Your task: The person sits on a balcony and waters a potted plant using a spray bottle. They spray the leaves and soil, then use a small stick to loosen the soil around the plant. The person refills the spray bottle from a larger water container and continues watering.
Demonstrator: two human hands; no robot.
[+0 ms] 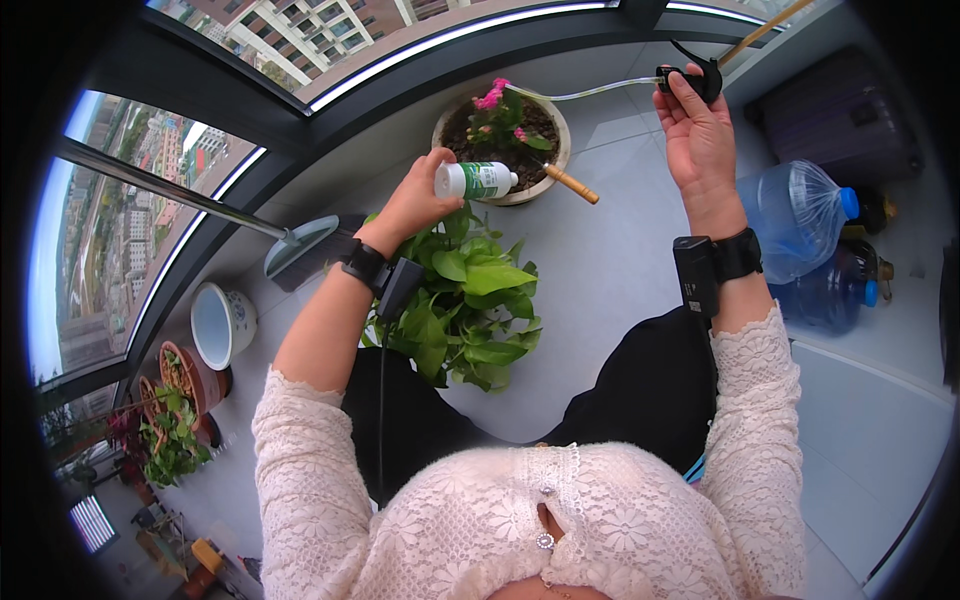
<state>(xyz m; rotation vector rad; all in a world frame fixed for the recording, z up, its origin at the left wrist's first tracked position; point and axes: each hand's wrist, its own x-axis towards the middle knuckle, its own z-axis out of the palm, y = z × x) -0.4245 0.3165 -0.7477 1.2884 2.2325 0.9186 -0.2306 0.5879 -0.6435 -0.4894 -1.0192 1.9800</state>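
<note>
My left hand (pixel 417 193) grips a white plastic bottle (pixel 474 180) with a green label that bears writing. The bottle lies nearly sideways, its narrow end pointing right, over the near rim of a round flowerpot (pixel 561 124). In that pot, a plant with pink blossoms (pixel 491 95) grows from dark soil. My right hand (pixel 699 139), farther right, holds a black trigger spray head (pixel 705 81). From it a clear dip tube (pixel 592 95) runs left towards the blossoms. A small tool with a wooden handle (pixel 571 184) leans across the pot's rim, its metal end at the soil.
A leafy green plant (pixel 465 300) stands between my legs. Left are a broom (pixel 300 244), a white pot (pixel 217 326) and potted plants (pixel 180 390) along the windows. Large plastic bottles (pixel 795 217) and a dark suitcase (pixel 832 116) stand right.
</note>
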